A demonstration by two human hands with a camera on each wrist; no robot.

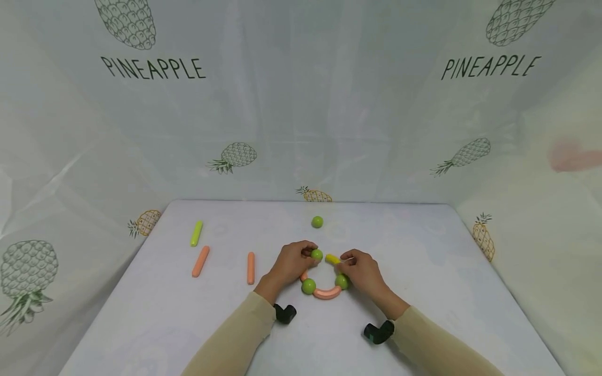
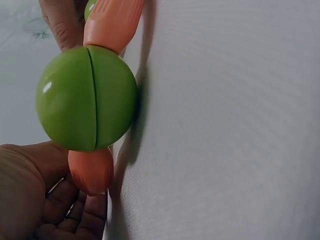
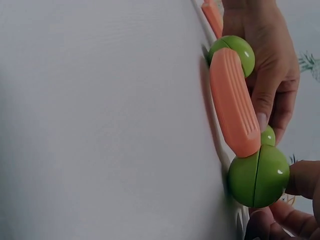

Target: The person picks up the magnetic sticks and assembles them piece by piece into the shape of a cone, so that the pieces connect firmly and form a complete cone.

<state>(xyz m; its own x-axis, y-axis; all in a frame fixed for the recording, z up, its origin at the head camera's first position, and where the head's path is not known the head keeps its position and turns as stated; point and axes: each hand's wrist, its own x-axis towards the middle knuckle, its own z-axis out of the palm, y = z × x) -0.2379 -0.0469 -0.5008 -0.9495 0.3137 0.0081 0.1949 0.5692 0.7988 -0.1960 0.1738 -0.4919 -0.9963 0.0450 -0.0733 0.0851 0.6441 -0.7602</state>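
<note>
Centrally, low in the head frame, left hand (image 1: 292, 262) pinches a green ball (image 1: 317, 255), right hand (image 1: 364, 272) pinches a yellow piece (image 1: 332, 259), a curved orange stick (image 1: 327, 294) below touching two lower balls (image 1: 308, 286).

Head view faces forward-down; close wrist views share the curved orange piece (image 3: 235, 102).

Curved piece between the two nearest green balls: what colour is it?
The curved piece is salmon orange, best seen in the right wrist view.
</note>
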